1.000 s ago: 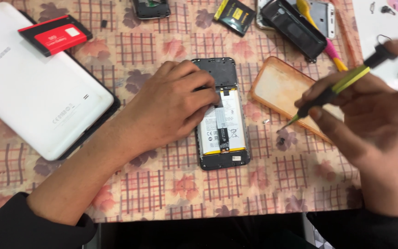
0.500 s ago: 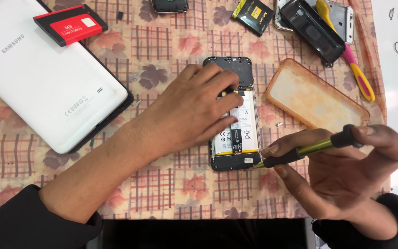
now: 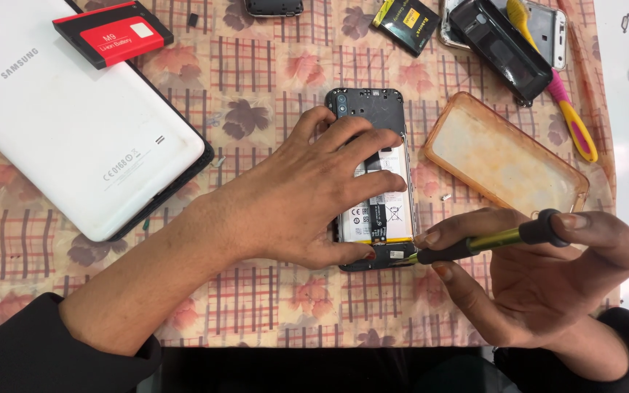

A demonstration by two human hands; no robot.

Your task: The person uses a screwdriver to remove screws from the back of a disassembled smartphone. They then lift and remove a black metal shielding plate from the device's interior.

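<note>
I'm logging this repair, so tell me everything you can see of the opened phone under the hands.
The black smartphone with its back cover off lies flat, screen down, on the floral checked tablecloth. Dark upper shielding, a pale labelled battery and a dark bottom section show. The left hand lies spread across it, thumb at its lower edge. The right hand sets a yellow-green screwdriver tip at its bottom end.

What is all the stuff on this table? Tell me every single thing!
Opened phone: 1, black, back off, centre.
Screwdriver: 1, yellow-green and black, tip at the phone's bottom edge.
Tablet: 1, white, face down, left.
Battery: 1, red and black, on the tablet.
Phone case: 1, clear orange-tinted, right.
Small battery: 1, black and yellow, top.
Tablecloth: 1, floral checked.
Left hand: pressing on the phone.
Right hand: holding the screwdriver.
</note>
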